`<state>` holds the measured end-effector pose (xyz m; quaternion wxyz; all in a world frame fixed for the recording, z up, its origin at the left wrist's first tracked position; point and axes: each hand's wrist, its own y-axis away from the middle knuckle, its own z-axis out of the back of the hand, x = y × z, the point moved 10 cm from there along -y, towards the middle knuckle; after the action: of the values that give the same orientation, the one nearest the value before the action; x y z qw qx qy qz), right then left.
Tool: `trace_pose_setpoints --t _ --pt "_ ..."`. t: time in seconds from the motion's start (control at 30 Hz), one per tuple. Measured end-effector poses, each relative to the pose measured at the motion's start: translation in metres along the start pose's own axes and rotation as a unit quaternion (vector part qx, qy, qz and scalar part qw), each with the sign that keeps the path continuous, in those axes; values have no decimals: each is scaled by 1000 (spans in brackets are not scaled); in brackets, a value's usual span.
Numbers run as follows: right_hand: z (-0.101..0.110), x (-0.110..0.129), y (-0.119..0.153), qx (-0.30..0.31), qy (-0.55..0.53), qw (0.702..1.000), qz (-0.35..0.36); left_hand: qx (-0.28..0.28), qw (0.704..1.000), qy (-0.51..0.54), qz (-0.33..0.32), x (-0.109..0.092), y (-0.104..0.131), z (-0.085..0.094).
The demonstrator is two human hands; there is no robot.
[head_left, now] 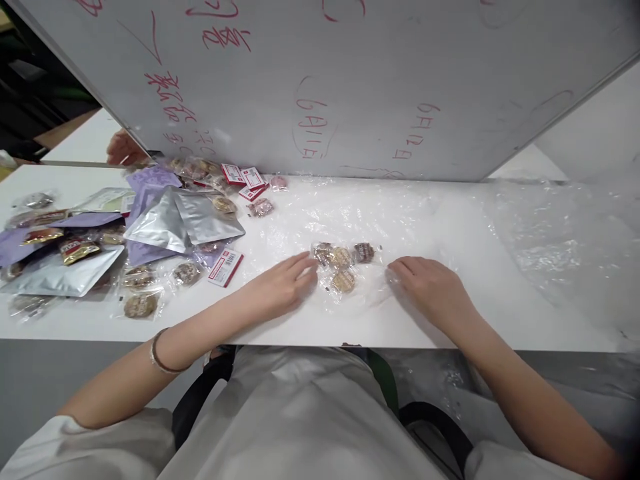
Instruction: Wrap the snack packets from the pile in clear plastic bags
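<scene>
Several round cookies (343, 281) in small clear wrappers lie grouped on the white table in front of me, at or in a thin clear plastic bag (370, 293); which of the two I cannot tell. My left hand (283, 287) rests at their left side, fingers closed together by the plastic, its fingertips beside a dark cookie (323, 252). On the right, my right hand (433, 283) pinches the plastic's edge, a little apart from another dark cookie (363, 251). Both palms are turned down and hidden.
At left lies a pile of silver pouches (185, 220), purple packets (150, 190) and wrapped snacks. A red-and-white card (226, 268) lies beside it. A whiteboard (360, 87) stands behind. Clear plastic sheeting (565, 247) covers the right. Another person's hand (125, 148) shows at far left.
</scene>
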<state>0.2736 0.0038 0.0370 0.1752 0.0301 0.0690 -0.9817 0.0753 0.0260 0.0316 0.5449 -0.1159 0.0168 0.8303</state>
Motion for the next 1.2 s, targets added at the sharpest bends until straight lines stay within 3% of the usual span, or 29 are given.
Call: trace_pose_setpoints --t 0.07,0.13,0.2,0.3,0.4,0.5,0.57,0.63,0.73,0.83,0.87,0.93,1.0,1.03,1.07,1.13,1.2 --pt "5 -18 7 -8 -63 997 -32 -9 999 15 51 19 7 12" --pt "-1 -40 14 17 -202 977 -72 -6 992 72 101 40 16 23" --pt "-13 -63 19 40 -356 925 -123 7 975 165 147 60 23 28" --pt "-32 -98 21 20 -522 824 -217 13 923 313 222 86 27 27" --pt "-55 -120 19 3 -596 737 -317 -57 853 427 295 110 21 22" --pt "-69 -128 17 -7 -581 707 -403 -154 804 453 354 134 14 16" --pt "-69 -131 16 -19 -538 720 -438 -171 813 400 387 145 9 12" --pt "-65 -136 15 -22 -480 751 -453 -159 855 284 404 151 4 13" --pt "-58 -152 13 -2 -349 821 -452 -92 905 88 406 149 -1 12" --pt "-50 -165 14 35 -227 869 -439 -28 916 -17 399 138 1 9" --pt "-43 -165 14 34 -201 878 -432 -40 918 -44 393 132 2 14" --pt "-14 -155 13 -31 -141 901 -409 -107 924 -91 356 112 0 35" --pt "24 -119 5 -133 -88 932 -325 -165 948 -98 253 81 -13 50" --pt "35 -92 -4 -159 -86 951 -252 -162 968 -77 175 63 -23 48" --pt "36 -61 -14 -148 -106 970 -160 -138 985 -44 93 45 -34 42" --pt "16 1 -31 -55 -163 985 16 -63 997 26 -24 21 -53 20" --pt "-10 33 -39 24 -191 977 94 -13 997 69 -41 21 -67 0"
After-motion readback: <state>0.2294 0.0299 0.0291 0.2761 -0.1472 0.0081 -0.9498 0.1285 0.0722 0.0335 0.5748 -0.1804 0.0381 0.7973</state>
